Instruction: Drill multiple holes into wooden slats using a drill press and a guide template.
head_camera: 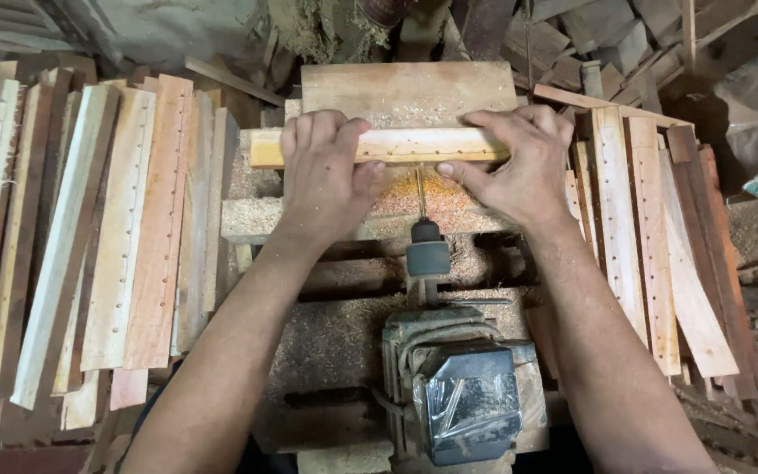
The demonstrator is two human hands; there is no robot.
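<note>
1. Head view, centre of the frame: the left hand [322, 171] and the right hand [524, 162] both grasp a pale wooden strip [396, 146] lying crosswise, fingers curled over its far edge and thumbs on the near edge. A row of small holes runs along the side of the strip facing the camera.
2. Just below the strip, a thin drill bit [419, 193] points at it from a dark chuck [428, 250], which sits on a sawdust-caked motor [462, 386] at lower centre. Orange sawdust [414, 197] lies heaped round the bit on the worktop [335, 333].
3. Behind the strip is a flat wooden backing block [410, 88].
4. Left of the frame: a stack of drilled slats [125, 237] leaning side by side. Right of the frame: another pile of slats [651, 246].
5. Risk, as a judgement: both thumbs sit near the bit, the right one closest, so a slip of the strip could bring skin against it. Loose sawdust under the strip could let it skid or tilt, setting a hole off line or snapping the thin bit.
</note>
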